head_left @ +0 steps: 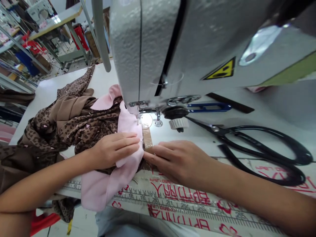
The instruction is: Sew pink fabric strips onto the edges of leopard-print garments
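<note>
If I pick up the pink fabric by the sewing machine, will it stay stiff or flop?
Probably floppy: the pink fabric drapes in soft folds under the left hand. It looks light and thin, so it should lift easily, though the bunched leopard-print fabric lying against it may add drag.

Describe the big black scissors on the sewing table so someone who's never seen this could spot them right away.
Start at the large grey-white industrial sewing machine. On the white table to the right of its needle lie the black scissors, their long looped handles reaching toward the right edge of the view. They are far larger than the blue-handled thread snips just beyond them.
</note>
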Action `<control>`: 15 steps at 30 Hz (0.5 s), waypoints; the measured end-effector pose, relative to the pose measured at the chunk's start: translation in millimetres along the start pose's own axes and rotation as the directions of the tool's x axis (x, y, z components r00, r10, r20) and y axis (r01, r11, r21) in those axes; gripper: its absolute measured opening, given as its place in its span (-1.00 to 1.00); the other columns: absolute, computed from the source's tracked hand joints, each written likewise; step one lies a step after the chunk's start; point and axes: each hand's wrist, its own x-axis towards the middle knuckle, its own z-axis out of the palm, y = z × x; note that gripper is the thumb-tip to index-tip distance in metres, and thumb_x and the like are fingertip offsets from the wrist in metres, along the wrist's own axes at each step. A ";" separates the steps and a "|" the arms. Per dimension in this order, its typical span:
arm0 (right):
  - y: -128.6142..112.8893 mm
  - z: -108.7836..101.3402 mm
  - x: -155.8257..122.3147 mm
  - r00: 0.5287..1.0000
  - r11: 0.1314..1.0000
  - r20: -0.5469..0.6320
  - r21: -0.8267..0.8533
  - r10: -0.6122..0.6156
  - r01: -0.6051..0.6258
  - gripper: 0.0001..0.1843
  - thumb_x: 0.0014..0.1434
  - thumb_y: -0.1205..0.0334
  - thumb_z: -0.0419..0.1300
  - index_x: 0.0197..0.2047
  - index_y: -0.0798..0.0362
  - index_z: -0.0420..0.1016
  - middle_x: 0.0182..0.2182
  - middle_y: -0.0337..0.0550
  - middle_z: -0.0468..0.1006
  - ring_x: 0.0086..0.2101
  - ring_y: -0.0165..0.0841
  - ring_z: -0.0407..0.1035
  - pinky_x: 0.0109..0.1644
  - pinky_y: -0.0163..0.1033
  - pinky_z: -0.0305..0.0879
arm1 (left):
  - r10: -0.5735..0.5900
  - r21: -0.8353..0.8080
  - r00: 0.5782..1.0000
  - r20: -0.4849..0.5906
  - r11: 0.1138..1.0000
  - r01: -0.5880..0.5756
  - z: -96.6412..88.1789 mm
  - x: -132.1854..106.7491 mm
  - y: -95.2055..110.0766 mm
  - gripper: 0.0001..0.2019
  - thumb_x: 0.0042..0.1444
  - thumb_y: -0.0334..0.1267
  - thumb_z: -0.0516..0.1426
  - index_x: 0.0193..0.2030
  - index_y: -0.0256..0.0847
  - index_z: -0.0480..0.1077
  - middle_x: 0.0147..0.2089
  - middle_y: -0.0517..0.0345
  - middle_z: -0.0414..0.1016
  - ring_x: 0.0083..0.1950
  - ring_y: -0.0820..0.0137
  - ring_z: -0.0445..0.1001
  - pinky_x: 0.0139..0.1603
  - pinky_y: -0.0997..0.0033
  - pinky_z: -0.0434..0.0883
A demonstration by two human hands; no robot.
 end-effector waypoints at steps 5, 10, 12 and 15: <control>0.9 -3.1 3.6 0.999 0.999 0.036 0.032 -0.012 0.011 -0.71 0.21 0.43 -0.11 -0.12 0.18 0.38 -0.40 -0.16 0.43 -0.50 -0.38 0.22 -0.48 -0.25 0.10 | 0.033 0.032 0.999 0.031 0.999 -0.034 0.0 1.8 2.3 -0.73 0.22 -0.42 -0.09 0.00 -0.48 0.28 -0.02 -0.20 0.43 0.15 0.24 0.31 0.14 0.21 0.37; -0.3 -1.3 4.7 0.998 0.999 0.055 0.041 -0.009 0.007 -0.71 0.23 0.40 -0.13 -0.15 0.16 0.40 -0.42 -0.16 0.43 -0.50 -0.37 0.22 -0.49 -0.24 0.10 | 0.058 0.113 0.996 0.062 0.991 -0.065 0.8 4.5 4.9 -0.73 0.22 -0.42 -0.08 -0.02 -0.47 0.30 -0.03 -0.15 0.45 0.12 0.23 0.34 0.12 0.21 0.39; -1.0 -0.8 5.0 0.998 0.999 0.055 0.035 -0.008 0.006 -0.70 0.23 0.39 -0.13 -0.15 0.16 0.40 -0.41 -0.16 0.43 -0.50 -0.37 0.22 -0.49 -0.24 0.09 | 0.062 0.145 0.996 0.066 0.987 -0.071 2.1 5.0 6.3 -0.74 0.22 -0.42 -0.08 -0.02 -0.46 0.30 -0.02 -0.14 0.44 0.12 0.22 0.33 0.11 0.20 0.39; -1.8 -3.0 5.7 0.999 1.000 0.041 0.024 -0.019 0.018 -0.70 0.22 0.40 -0.13 -0.19 0.15 0.41 -0.40 -0.15 0.45 -0.50 -0.37 0.22 -0.49 -0.24 0.07 | 0.050 0.169 0.996 0.074 0.984 -0.062 4.0 4.6 7.9 -0.72 0.21 -0.42 -0.09 -0.01 -0.47 0.30 0.00 -0.15 0.42 0.13 0.21 0.31 0.09 0.19 0.40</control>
